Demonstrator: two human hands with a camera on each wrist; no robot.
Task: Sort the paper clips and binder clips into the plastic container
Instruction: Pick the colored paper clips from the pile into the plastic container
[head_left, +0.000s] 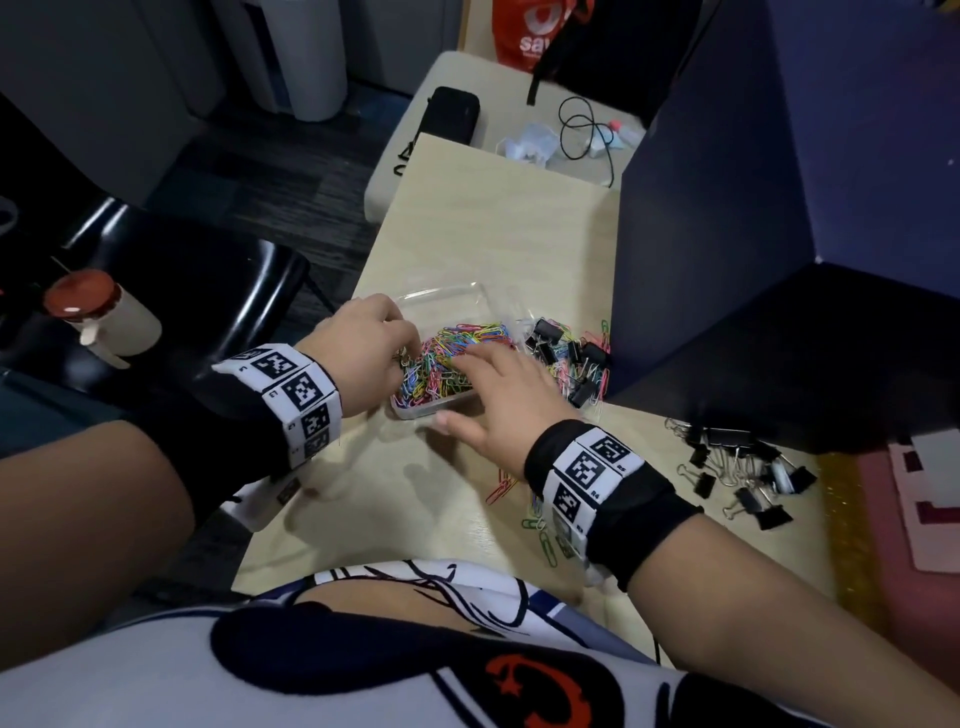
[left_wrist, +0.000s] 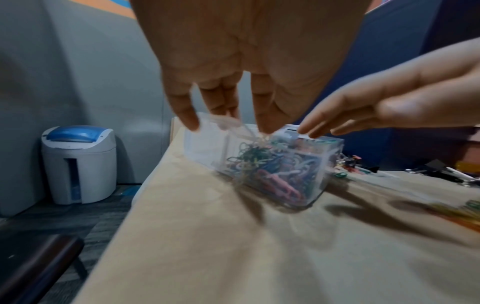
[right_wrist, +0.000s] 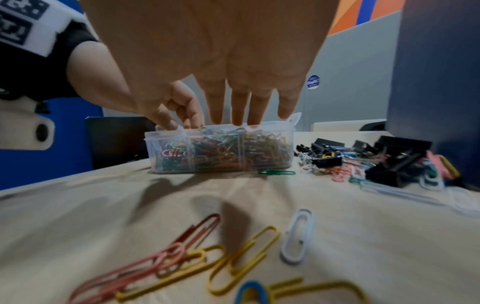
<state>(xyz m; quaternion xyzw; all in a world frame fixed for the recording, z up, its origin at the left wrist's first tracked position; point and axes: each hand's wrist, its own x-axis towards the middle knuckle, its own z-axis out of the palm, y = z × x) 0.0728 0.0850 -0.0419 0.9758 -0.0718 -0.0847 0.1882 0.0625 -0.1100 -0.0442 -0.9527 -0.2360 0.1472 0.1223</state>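
Observation:
A clear plastic container (head_left: 415, 413) full of coloured paper clips (head_left: 457, 358) stands mid-table. My left hand (head_left: 397, 340) reaches into its left end with curled fingers, and in the left wrist view the left hand (left_wrist: 233, 123) pinches a few blurred clips lifted off the heap. My right hand (head_left: 493, 384) lies spread over the container's right part; its straight fingers (right_wrist: 239, 111) touch the container's rim (right_wrist: 259, 125). Black binder clips mixed with paper clips (head_left: 566, 348) lie just right of the container. A second heap of binder clips (head_left: 748, 467) lies farther right. Loose paper clips (right_wrist: 233, 246) lie under my right wrist.
A dark blue partition (head_left: 727, 208) walls the table's right side, close behind the mixed heap. The table's left edge (head_left: 358, 291) drops to a black chair (head_left: 208, 291) holding a red-lidded jar (head_left: 93, 312). A pink tray (head_left: 924, 493) is at far right.

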